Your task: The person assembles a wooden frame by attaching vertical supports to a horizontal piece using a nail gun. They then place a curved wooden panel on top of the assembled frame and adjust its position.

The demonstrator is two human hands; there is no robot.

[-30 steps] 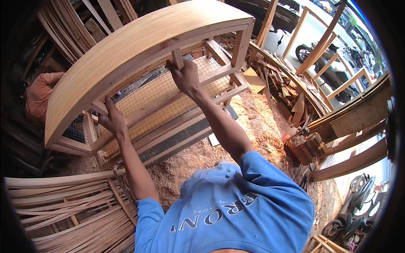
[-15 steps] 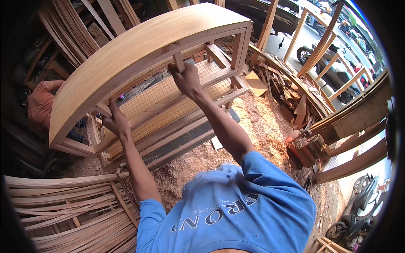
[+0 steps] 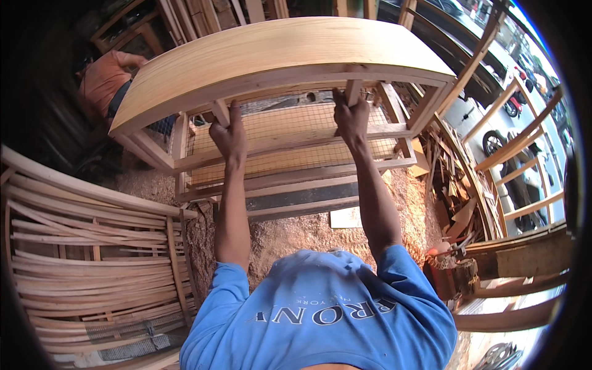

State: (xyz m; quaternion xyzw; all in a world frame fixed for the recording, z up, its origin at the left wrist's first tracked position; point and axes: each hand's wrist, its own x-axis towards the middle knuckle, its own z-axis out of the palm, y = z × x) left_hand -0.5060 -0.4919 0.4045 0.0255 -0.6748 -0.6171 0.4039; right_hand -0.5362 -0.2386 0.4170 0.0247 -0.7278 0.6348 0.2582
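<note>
In front of me is a large wooden cage frame (image 3: 296, 183) with square wire mesh (image 3: 277, 128) across its openings. A wide, pale wooden panel (image 3: 296, 46) forms its top. My left hand (image 3: 229, 139) is closed around a short wooden strut (image 3: 220, 113) under the panel's near edge. Farther right, my right hand (image 3: 352, 123) grips a matching strut (image 3: 353, 92). Both arms reach straight forward, with the thumbs up along the struts. The fingers behind the struts are partly hidden.
Sawdust (image 3: 277, 237) covers the floor below. Stacked thin wooden strips (image 3: 92, 265) fill the lower left. Wood offcuts (image 3: 456, 197) lie at the right, near upright frames and a parked motorbike (image 3: 515, 154). A person in an orange shirt (image 3: 105, 80) bends at the far left.
The cage frame has swung from a slant to nearly level in view and sits farther right. Both hands have kept their grip on the struts, and my left arm now points straighter ahead.
</note>
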